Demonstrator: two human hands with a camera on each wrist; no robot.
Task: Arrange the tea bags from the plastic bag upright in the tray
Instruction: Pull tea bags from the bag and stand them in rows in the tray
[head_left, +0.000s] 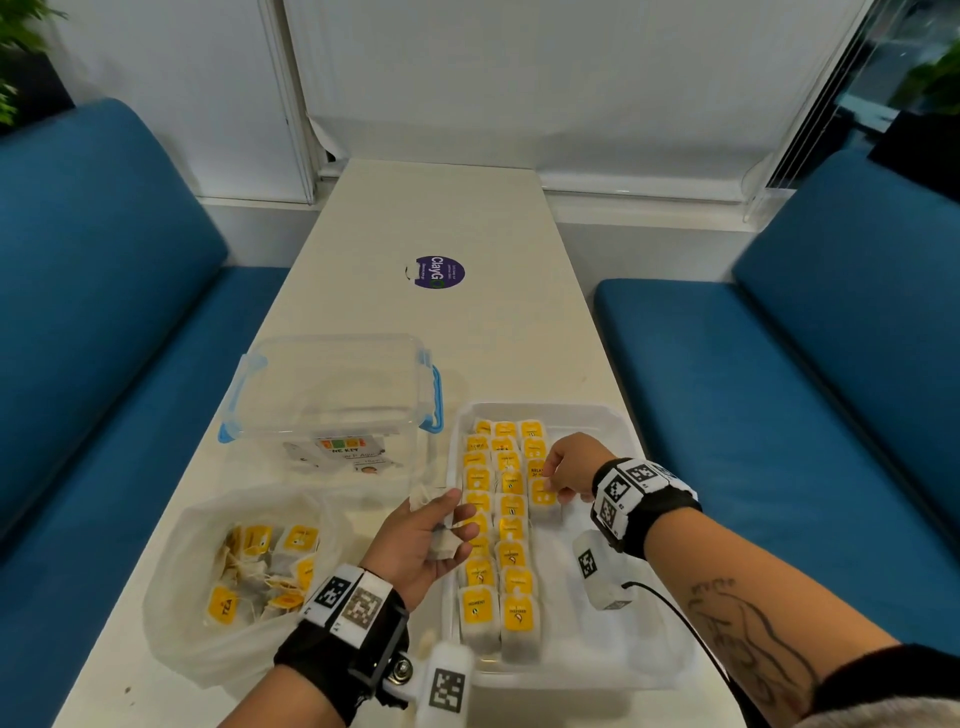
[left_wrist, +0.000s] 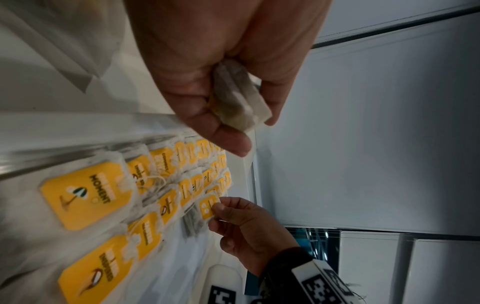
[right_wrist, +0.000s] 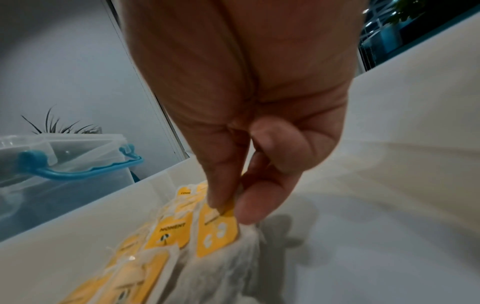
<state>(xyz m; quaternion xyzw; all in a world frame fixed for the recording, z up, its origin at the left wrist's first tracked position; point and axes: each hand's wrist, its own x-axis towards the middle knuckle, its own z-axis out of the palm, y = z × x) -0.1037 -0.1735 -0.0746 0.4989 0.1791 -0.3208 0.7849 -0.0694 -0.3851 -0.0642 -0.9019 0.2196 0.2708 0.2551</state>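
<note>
A white tray (head_left: 613, 431) on the table holds three rows of tea bags with yellow tags (head_left: 511, 525), standing close together. My right hand (head_left: 563, 475) is over the tray's right row and pinches the yellow tag of a tea bag (right_wrist: 217, 228) at the end of that row, also seen as tea bag (left_wrist: 207, 206). My left hand (head_left: 431, 530) hovers at the tray's left edge and grips a few loose tea bags (left_wrist: 237, 100). A clear plastic bag (head_left: 171, 613) with several more tea bags (head_left: 260, 566) lies open at the near left.
A clear lidded box with blue clips (head_left: 332, 395) stands behind the plastic bag, left of the tray. A purple round sticker (head_left: 436, 272) lies farther up the table. Blue sofa seats (head_left: 779, 415) flank the narrow table on both sides.
</note>
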